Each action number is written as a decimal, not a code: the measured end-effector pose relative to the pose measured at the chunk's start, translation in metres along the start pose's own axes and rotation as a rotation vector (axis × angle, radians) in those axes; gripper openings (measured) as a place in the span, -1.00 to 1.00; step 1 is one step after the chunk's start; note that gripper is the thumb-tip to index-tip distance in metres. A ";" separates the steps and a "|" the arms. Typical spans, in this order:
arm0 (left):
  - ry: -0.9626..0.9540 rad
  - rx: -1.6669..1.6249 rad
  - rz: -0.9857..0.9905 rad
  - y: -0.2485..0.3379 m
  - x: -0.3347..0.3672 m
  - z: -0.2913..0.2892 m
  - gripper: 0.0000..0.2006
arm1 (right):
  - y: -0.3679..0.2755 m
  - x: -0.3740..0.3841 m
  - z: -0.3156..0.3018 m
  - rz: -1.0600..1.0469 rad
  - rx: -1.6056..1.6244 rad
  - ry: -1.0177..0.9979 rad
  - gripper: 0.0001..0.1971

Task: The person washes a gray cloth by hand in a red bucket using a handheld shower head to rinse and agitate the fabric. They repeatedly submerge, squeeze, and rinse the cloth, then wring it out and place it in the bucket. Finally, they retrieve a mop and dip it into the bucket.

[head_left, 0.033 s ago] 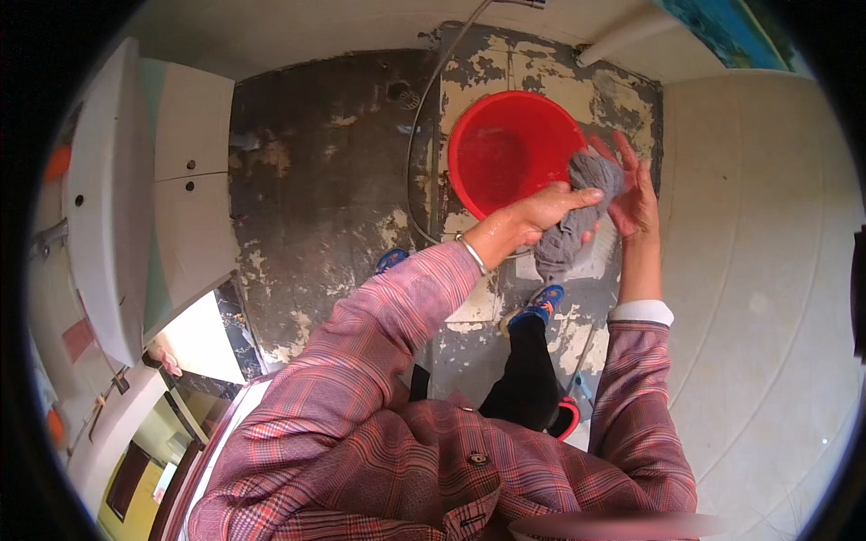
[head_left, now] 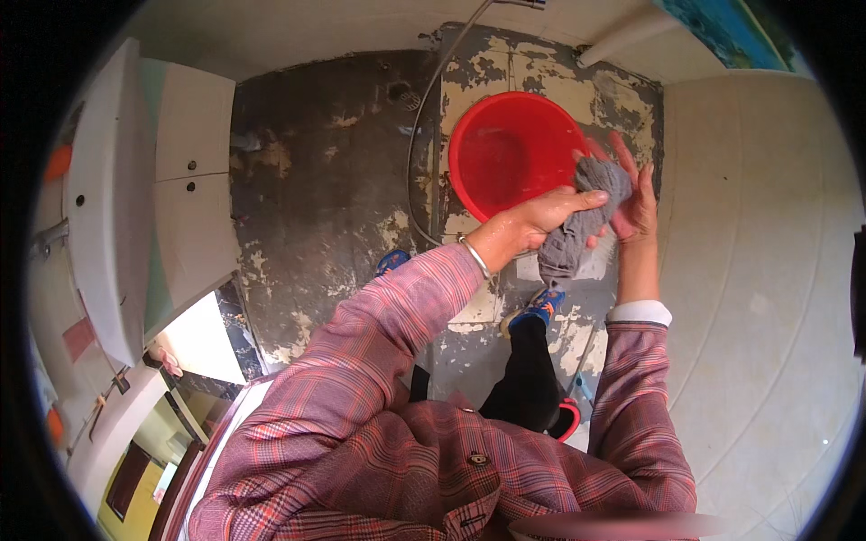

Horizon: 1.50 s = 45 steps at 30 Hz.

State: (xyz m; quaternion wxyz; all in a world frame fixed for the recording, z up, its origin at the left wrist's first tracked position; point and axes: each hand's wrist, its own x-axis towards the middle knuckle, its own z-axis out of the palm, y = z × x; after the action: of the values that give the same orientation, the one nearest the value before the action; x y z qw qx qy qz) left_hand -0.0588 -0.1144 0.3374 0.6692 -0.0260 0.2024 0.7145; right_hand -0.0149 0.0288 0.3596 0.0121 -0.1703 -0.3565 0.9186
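A bunched, damp-looking grey cloth (head_left: pixel 586 212) hangs over the near right rim of a red plastic basin (head_left: pixel 492 153). My left hand (head_left: pixel 561 212) grips it around the middle, thumb across the top and fingertips showing beneath. Just right of the cloth, my right hand (head_left: pixel 636 198) is open, its fingers spread and pointing away from me. Part of that palm is behind the cloth's upper end, so I cannot tell whether the two touch. Inside, the basin looks wet.
A grey hose (head_left: pixel 417 135) curves along the floor left of the basin, near a floor drain (head_left: pixel 408 97). White cabinets (head_left: pixel 191 135) line the left, and a pale wall (head_left: pixel 749 225) rises on the right. My blue shoe (head_left: pixel 544 305) is below the cloth. Another red-rimmed container (head_left: pixel 566 420) stands by my leg.
My left hand and the grey cloth have shifted very slightly to the right. My right hand stays open in nearly the same place.
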 end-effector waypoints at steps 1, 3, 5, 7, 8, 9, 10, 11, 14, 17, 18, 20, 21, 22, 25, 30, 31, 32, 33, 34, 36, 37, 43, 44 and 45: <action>-0.023 -0.047 -0.017 0.002 -0.001 0.005 -0.68 | -0.001 0.001 0.001 0.010 -0.026 -0.053 -0.32; -0.072 -0.142 -0.052 0.006 -0.003 0.016 -0.68 | -0.006 0.005 0.002 0.029 -0.081 -0.157 -0.34; -0.045 0.052 0.032 0.006 0.006 0.009 -0.79 | -0.011 0.015 -0.003 0.001 -0.212 -0.066 -0.62; -0.003 0.355 0.176 0.006 0.014 0.007 -0.86 | -0.012 0.023 0.007 0.009 -0.487 0.081 -0.76; 0.093 0.409 0.241 0.003 0.017 0.007 -0.91 | -0.008 0.024 0.014 -0.039 -0.531 0.172 -0.85; 0.159 0.502 0.271 0.001 0.021 0.004 -0.91 | -0.005 0.027 0.013 -0.091 -0.628 0.157 -0.86; 0.225 0.593 0.300 -0.002 0.026 -0.002 -0.91 | -0.002 0.032 0.010 -0.142 -0.726 0.142 -0.87; 0.292 0.684 0.330 -0.004 0.031 -0.007 -0.91 | 0.001 0.035 0.009 -0.194 -0.824 0.126 -0.88; 0.387 0.797 0.540 -0.008 0.033 -0.012 -0.87 | 0.013 0.044 0.000 -0.280 -1.043 0.170 -0.89; 0.498 1.017 0.561 -0.007 0.034 -0.026 -0.85 | 0.027 0.045 0.006 -0.389 -1.315 0.254 -0.89; 0.488 1.039 0.592 -0.008 0.034 -0.030 -0.82 | 0.031 0.046 0.009 -0.417 -1.366 0.274 -0.89; 0.469 1.084 0.655 -0.010 0.035 -0.038 -0.75 | 0.035 0.049 0.006 -0.424 -1.365 0.286 -0.88; 0.455 1.023 0.630 -0.008 0.032 -0.038 -0.71 | 0.034 0.049 0.008 -0.416 -1.333 0.269 -0.89; 0.441 0.963 0.605 -0.008 0.026 -0.039 -0.66 | 0.032 0.047 0.013 -0.408 -1.301 0.252 -0.90; 0.569 0.863 0.488 -0.026 0.010 -0.048 -0.56 | 0.020 0.043 0.015 -0.493 -1.197 0.222 -0.91; 0.270 -0.151 0.103 -0.034 -0.015 -0.066 -0.59 | 0.014 0.018 0.031 -0.747 -1.315 0.089 -0.90; 0.204 -0.307 0.082 -0.032 -0.018 -0.063 -0.61 | 0.019 0.008 0.035 -0.726 -1.352 0.081 -0.89; 0.137 -0.462 0.060 -0.030 -0.020 -0.058 -0.62 | 0.028 -0.002 0.043 -0.703 -1.389 0.073 -0.87; 0.066 -0.617 0.038 -0.030 -0.021 -0.054 -0.64 | 0.039 -0.012 0.049 -0.643 -1.400 0.043 -0.88; -0.015 -0.743 0.134 -0.035 -0.016 -0.061 -0.69 | 0.050 -0.016 0.057 -0.578 -1.411 -0.061 -0.82; 0.052 -0.739 0.195 -0.037 -0.011 -0.066 -0.69 | 0.053 -0.028 0.064 -0.479 -1.381 -0.168 -0.69; 0.084 -0.737 0.223 -0.035 -0.011 -0.062 -0.69 | 0.052 -0.033 0.058 -0.491 -1.347 -0.148 -0.64; -0.032 -0.974 0.100 -0.030 -0.032 -0.030 -0.55 | 0.059 -0.045 -0.001 -0.211 -0.360 0.415 -0.33; -0.074 -0.998 0.088 -0.037 -0.029 -0.030 -0.54 | 0.062 -0.041 0.001 -0.191 -0.200 0.273 -0.31; -0.121 -1.027 0.066 -0.042 -0.027 -0.025 -0.53 | 0.061 -0.037 0.010 -0.173 -0.048 0.139 -0.28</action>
State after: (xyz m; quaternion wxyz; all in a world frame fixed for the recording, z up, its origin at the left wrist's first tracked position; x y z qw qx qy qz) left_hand -0.0212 -0.1470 0.3125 0.5578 -0.3033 -0.2130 0.7426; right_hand 0.0224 -0.0282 0.3376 0.1120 -0.2027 -0.3899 0.8913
